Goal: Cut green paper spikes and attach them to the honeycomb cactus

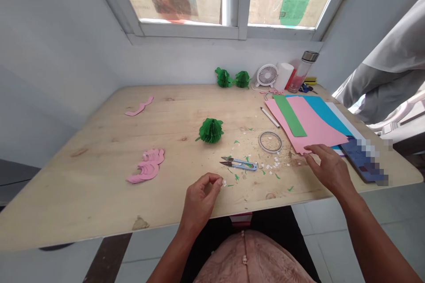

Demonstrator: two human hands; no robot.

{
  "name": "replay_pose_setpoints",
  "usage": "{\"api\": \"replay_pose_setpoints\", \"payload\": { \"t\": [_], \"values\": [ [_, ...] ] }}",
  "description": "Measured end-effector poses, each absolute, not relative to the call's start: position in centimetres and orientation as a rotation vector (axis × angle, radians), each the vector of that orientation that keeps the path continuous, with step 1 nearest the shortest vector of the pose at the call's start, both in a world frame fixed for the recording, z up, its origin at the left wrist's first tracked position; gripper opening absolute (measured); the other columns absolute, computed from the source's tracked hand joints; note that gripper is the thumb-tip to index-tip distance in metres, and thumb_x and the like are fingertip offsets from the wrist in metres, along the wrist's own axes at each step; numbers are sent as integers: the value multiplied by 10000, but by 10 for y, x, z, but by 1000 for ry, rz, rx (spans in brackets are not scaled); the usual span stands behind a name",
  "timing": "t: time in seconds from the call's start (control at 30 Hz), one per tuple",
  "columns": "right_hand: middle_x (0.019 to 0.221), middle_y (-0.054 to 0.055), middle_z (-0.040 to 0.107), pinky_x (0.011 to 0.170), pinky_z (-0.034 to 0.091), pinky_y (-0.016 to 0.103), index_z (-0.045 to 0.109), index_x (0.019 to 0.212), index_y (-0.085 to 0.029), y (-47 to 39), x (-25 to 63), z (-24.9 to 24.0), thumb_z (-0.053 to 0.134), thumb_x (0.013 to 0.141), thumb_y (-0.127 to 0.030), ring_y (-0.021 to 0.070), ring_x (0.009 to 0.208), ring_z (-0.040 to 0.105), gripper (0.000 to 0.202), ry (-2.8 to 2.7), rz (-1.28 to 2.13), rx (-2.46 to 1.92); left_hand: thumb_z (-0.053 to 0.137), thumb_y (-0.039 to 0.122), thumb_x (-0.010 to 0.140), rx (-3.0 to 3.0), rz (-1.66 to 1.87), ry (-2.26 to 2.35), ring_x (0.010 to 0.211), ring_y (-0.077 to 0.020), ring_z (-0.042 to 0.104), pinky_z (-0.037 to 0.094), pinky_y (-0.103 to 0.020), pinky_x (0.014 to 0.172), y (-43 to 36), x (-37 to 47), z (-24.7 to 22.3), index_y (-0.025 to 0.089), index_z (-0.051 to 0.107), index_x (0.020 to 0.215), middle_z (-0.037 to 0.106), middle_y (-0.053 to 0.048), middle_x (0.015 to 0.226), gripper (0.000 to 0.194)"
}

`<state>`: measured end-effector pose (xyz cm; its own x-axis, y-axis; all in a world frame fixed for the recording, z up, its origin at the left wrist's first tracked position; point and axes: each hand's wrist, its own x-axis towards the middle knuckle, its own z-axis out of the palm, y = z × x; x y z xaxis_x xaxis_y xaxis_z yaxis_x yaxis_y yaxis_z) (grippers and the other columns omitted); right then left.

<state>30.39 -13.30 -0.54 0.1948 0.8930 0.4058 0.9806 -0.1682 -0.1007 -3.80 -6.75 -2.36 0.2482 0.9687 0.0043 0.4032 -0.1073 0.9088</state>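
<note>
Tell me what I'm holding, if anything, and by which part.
Your right hand is at the pink paper, near edge; grip unclear. Your left hand is pinched beside a white scrap; hold unclear.

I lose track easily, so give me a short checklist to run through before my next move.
1. Green paper figure clear of both hands: ok.
2. Snips lying free, not under a hand: ok.
3. Tabletop free of scraps: not ok, they lie around the snips and ring.
4. Left hand empty: cannot tell, its fingertips are close together.
5. Right hand off the pink sheet: cannot tell, its fingertips are at the near edge.
</note>
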Motion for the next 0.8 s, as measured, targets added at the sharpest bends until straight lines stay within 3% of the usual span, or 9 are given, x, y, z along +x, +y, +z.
{"api": "replay_pose_setpoints", "payload": {
  "t": [0.3, 0.53, 0.7, 0.8],
  "values": [
    [873, 58, 695, 575, 464, 353, 661, 928, -228, -167, 313, -16, 483, 848, -374, 256, 763, 661, 244, -1574, -322, -2292, 541, 372, 788, 1648, 783, 1295, 680, -162, 585, 436, -247, 637, -73, -26, -26, 199, 629, 706, 640, 11, 667, 210],
    [1002, 64, 693, 624, 456, 342, 650, 979, -219, -122, 318, -22, 468, 859, -363, 233, 778, 666, 261, -1626, -247, -2305, 540, 373, 799, 1658, 783, 1305, 667, -164, 577, 429, -251, 645, -74, -27, -31, 192, 628, 718, 651, 2, 678, 217],
    [1192, 126, 624, 750, 453, 370, 582, 1178, -179, -75, 329, -15, 453, 867, -365, 297, 1050, 585, 384, -1648, -248, -2583, 527, 386, 815, 1643, 763, 1291, 695, -174, 586, 427, -257, 670, -76, -29, -32, 183, 625, 723, 654, -15, 701, 243],
    [1192, 143, 623, 720, 456, 380, 574, 1184, -183, -61, 330, -15, 450, 869, -365, 314, 1047, 579, 384, -1715, -188, -2675, 527, 387, 819, 1636, 773, 1275, 703, -174, 587, 425, -255, 680, -77, -31, -34, 183, 624, 731, 650, -16, 707, 243]
  ]
}}
